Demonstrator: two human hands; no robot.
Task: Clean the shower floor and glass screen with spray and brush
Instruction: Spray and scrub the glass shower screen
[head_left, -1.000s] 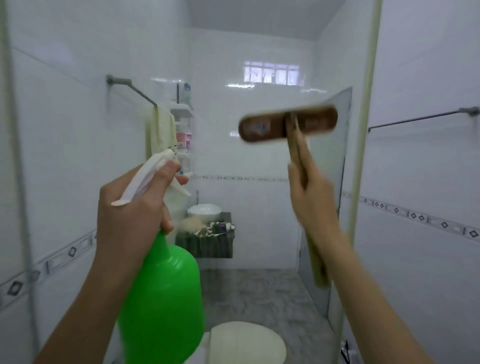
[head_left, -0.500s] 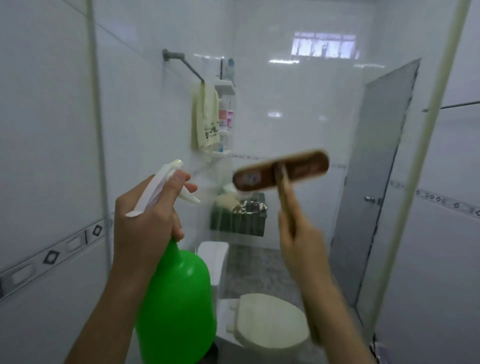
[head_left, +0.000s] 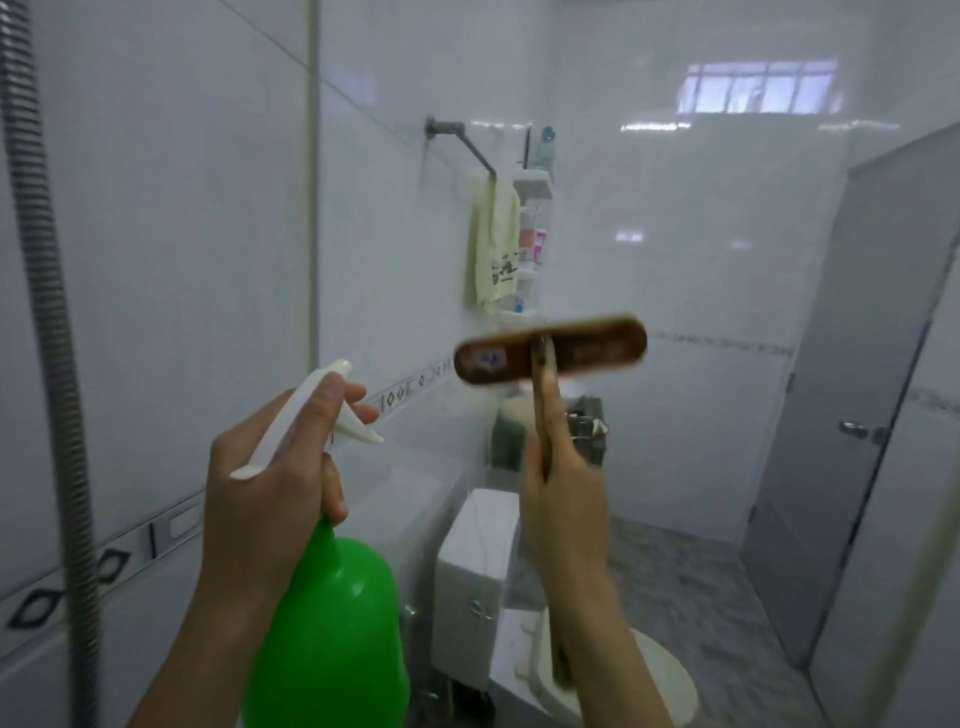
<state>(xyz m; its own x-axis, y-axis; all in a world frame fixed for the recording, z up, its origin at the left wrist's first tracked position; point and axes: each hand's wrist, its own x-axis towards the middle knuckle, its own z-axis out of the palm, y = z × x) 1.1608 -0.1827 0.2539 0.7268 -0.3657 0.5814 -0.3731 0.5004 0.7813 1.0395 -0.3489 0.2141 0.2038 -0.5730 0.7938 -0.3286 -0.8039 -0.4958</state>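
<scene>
Toilet (head_left: 470, 566) behind glass screen (head_left: 395, 291), towel (head_left: 493, 244) on rail (head_left: 467, 143)

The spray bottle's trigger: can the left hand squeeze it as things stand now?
Likely yes. The left hand grips the neck of the green spray bottle, and its fingers already lie over the white trigger, with nothing in between.

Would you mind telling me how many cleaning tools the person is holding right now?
2: the green spray bottle, gripped at its neck by the left hand, and the brown brush, held up by its handle in the right hand. Nothing else appears held.
</scene>
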